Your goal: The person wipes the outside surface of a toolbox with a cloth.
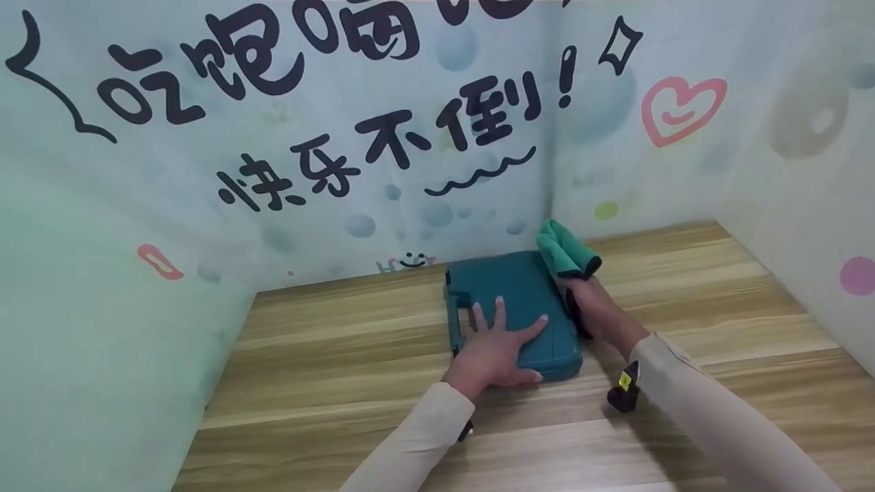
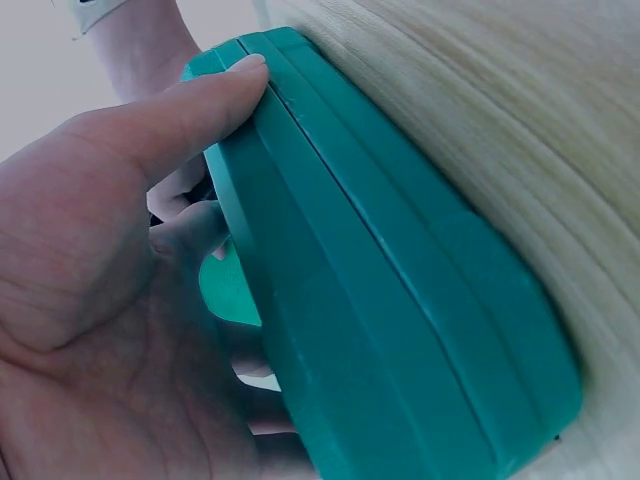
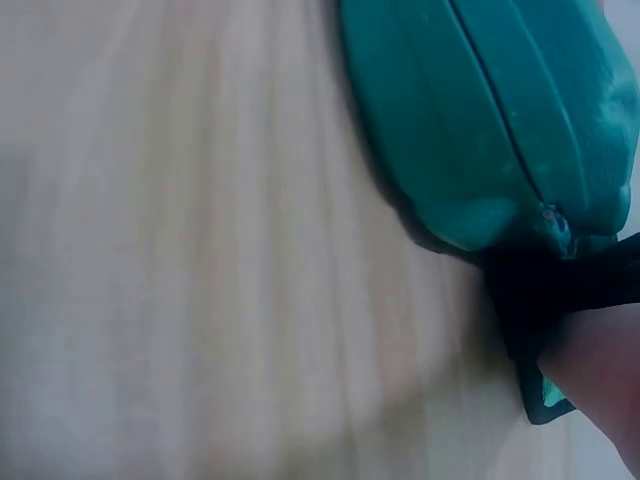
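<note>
A teal plastic carrying case [image 1: 502, 277] lies flat on the table, its cut-out handle [image 1: 452, 318] facing left. Spread across its lid, my left hand [image 1: 492, 352] presses down with straight fingers. In the left wrist view the thumb [image 2: 215, 105] lies against the seam along the case's side wall [image 2: 330, 290]. My right hand [image 1: 598, 311] grips a green cloth [image 1: 566, 251] with black edging at the right side of the case. Seen from the right wrist, the black edging [image 3: 535, 330] touches the case's corner [image 3: 470, 215]. Most right-hand fingers are hidden.
The wood-grain table [image 1: 342, 348] reaches a printed fabric backdrop [image 1: 307, 239] behind the case. Pale walls [image 1: 102, 342] stand at the left and right. Small dark devices, such as the wrist camera [image 1: 623, 393], are strapped to the forearms.
</note>
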`<state>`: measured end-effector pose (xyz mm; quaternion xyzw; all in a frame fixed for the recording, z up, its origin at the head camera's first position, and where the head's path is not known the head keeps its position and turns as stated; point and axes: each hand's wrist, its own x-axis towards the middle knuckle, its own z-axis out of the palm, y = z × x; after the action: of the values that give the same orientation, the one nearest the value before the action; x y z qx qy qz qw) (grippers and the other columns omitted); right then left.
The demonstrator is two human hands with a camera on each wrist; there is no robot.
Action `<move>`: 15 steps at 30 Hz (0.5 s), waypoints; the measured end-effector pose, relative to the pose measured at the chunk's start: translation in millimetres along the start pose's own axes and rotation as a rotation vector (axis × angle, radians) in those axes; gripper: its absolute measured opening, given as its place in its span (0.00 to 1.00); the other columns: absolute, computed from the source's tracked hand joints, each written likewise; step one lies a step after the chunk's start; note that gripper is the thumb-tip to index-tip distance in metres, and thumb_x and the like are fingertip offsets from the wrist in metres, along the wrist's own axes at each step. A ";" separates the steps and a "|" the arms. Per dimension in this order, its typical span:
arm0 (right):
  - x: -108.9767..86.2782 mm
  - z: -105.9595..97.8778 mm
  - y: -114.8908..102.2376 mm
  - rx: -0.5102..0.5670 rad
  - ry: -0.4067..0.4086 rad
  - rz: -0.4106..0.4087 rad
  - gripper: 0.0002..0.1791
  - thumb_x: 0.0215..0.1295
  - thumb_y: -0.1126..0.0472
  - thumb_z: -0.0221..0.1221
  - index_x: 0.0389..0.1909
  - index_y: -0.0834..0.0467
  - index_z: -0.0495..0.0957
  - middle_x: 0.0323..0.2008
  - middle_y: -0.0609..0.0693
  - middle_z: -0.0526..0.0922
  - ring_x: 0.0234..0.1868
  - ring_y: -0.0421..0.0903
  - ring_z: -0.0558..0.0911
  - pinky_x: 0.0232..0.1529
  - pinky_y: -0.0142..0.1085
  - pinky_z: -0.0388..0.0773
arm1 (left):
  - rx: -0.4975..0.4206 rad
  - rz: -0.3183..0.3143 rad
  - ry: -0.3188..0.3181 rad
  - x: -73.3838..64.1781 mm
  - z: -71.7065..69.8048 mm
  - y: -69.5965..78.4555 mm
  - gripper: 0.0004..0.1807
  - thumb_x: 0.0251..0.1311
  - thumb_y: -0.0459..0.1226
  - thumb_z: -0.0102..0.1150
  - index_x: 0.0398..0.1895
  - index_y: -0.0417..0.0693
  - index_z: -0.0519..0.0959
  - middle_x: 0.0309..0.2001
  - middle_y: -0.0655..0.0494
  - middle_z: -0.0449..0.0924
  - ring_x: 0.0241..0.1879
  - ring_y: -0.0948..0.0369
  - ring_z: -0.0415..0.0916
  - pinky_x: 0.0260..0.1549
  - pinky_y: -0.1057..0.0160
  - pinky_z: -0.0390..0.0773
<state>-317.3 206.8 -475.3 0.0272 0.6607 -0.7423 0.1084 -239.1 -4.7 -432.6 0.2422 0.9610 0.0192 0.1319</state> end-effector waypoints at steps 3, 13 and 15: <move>1.6 -1.3 -0.9 0.003 -0.002 0.019 0.44 0.76 0.59 0.51 0.81 0.58 0.34 0.80 0.53 0.41 0.78 0.51 0.42 0.74 0.49 0.37 | -0.002 -0.002 -0.002 1.0 0.7 0.0 0.49 0.61 0.65 0.62 0.80 0.83 0.45 0.80 0.37 0.33 0.74 0.28 0.33 0.62 0.31 0.59; 0.4 -6.3 1.1 0.066 -0.014 -0.005 0.42 0.77 0.60 0.50 0.81 0.58 0.35 0.79 0.53 0.43 0.77 0.50 0.44 0.74 0.47 0.37 | -0.029 0.001 0.004 0.2 -0.1 -1.2 0.49 0.61 0.64 0.63 0.80 0.82 0.47 0.80 0.38 0.33 0.74 0.28 0.31 0.63 0.32 0.59; 0.2 -6.4 2.1 0.089 0.000 -0.012 0.42 0.77 0.61 0.51 0.80 0.59 0.36 0.78 0.53 0.45 0.77 0.49 0.46 0.74 0.46 0.38 | -0.045 0.004 0.007 -0.1 1.7 -2.6 0.48 0.61 0.64 0.63 0.80 0.82 0.47 0.80 0.38 0.32 0.74 0.28 0.30 0.64 0.32 0.58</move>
<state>-317.7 212.9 -478.2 0.0281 0.6271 -0.7717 0.1025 -239.7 -7.1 -434.5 0.2410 0.9603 0.0420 0.1338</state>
